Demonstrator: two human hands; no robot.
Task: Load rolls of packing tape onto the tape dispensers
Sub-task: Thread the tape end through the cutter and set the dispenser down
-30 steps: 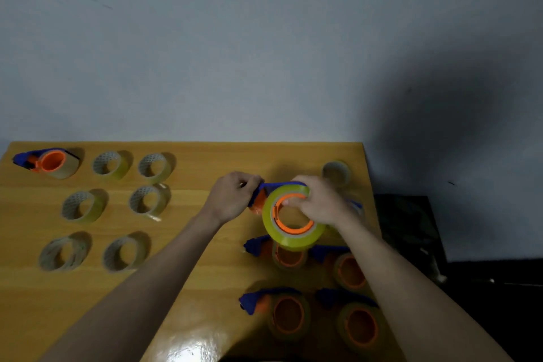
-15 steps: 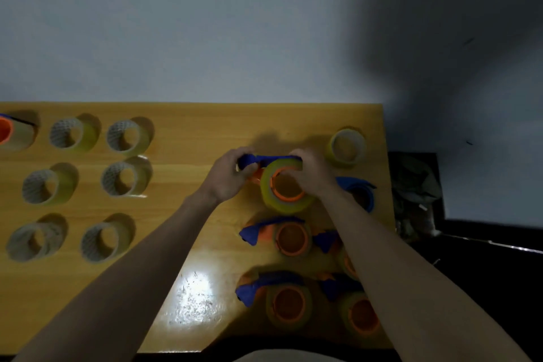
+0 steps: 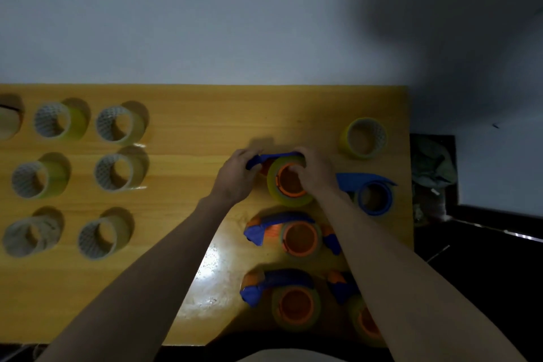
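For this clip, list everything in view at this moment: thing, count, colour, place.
Loose tape rolls: seven, yellowish, six on the table's left, one far right.
Partly cut-off object: one, far left edge; cannot tell what.
Loaded dispensers: four seen, blue and orange, near right.
Held dispenser: one, blue and orange, roll on it, centre.
Empty dispenser: one, blue, right edge.
Table: one, yellow wood.
Wall: grey-white.
Left hand: grips the held dispenser's blue handle.
Right hand: grips its roll.

Left hand (image 3: 235, 178): bare, no glove, ring or watch visible.
Right hand (image 3: 316, 173): bare, likewise unadorned.
Forearms: both uncovered behind the fingers; no sleeve in view up to the frame edge.
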